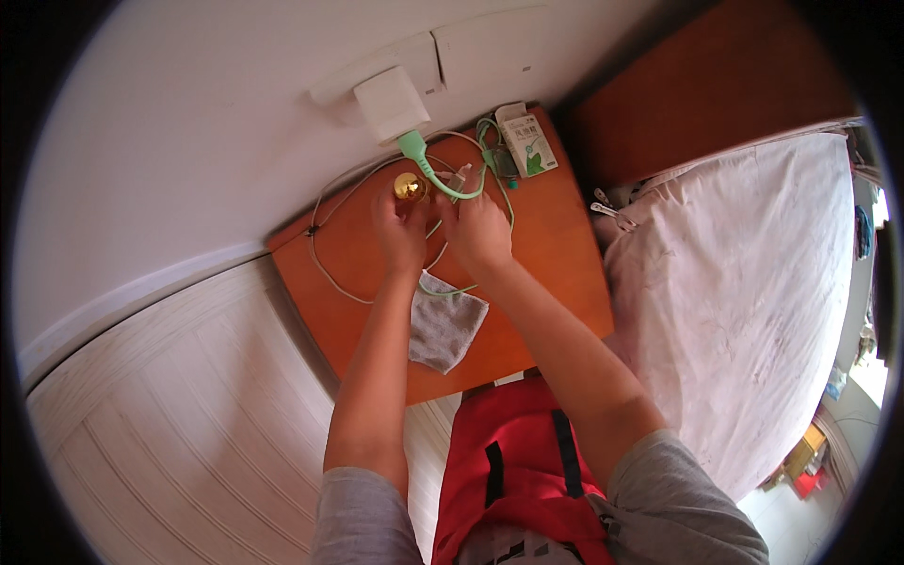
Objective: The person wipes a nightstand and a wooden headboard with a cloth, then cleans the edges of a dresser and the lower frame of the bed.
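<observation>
My left hand is closed round a small clear bottle or jar with a shiny, round gold cap, held over the wooden table. Its body is mostly hidden by my fingers. Close beside it, my right hand has its fingers curled together. A small pale, see-through piece shows just beyond those fingers; whether they grip it, I cannot tell. The green charging cable loops past both hands from a white plug adapter on the wall.
A grey cloth lies on the brown table, and a thin white cable curls at its left. Toward the back stand a white-and-green box and a small dark green bottle. A bed with a pale sheet adjoins on the right.
</observation>
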`<move>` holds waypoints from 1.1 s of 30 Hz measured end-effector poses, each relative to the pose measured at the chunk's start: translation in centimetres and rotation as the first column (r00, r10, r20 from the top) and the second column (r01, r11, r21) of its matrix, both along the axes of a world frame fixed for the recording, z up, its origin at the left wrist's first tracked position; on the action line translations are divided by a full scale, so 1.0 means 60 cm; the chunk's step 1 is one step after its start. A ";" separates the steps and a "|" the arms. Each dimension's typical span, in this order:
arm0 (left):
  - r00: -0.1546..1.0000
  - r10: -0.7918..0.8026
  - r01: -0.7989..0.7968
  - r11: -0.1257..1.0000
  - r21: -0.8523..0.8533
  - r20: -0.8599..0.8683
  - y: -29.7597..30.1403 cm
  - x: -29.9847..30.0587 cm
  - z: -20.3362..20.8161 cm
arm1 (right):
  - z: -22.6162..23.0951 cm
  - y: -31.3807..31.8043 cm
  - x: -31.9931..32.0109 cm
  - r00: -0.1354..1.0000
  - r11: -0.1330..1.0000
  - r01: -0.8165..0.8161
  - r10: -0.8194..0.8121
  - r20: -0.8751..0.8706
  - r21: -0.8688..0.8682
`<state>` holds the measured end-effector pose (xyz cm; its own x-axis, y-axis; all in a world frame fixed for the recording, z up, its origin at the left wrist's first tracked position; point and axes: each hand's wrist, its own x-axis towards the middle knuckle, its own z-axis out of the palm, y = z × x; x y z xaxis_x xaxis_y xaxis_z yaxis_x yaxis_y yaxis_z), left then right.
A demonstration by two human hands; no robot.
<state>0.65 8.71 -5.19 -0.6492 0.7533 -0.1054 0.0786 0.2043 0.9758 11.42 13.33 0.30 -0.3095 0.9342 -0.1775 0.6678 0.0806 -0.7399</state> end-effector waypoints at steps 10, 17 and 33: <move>0.949 -0.012 -0.023 0.994 -0.108 -0.315 -0.009 -0.017 0.038 | -0.003 0.008 0.006 0.955 0.989 -0.125 0.141 0.260 -0.076; 0.988 -0.062 0.044 0.992 -0.122 -0.144 0.018 -0.001 0.039 | -0.008 -0.026 0.103 0.990 0.920 -0.007 0.063 -0.130 0.391; 0.874 0.037 -0.126 0.980 -0.153 -0.485 -0.104 0.027 0.051 | -0.019 -0.047 0.155 0.977 0.950 0.200 -0.210 0.018 0.240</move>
<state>2.27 2.50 -2.11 -0.7118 0.6940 0.1084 0.5010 0.3934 0.7708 20.74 10.51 -0.82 -0.1038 0.9935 0.0464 0.7187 0.1072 -0.6870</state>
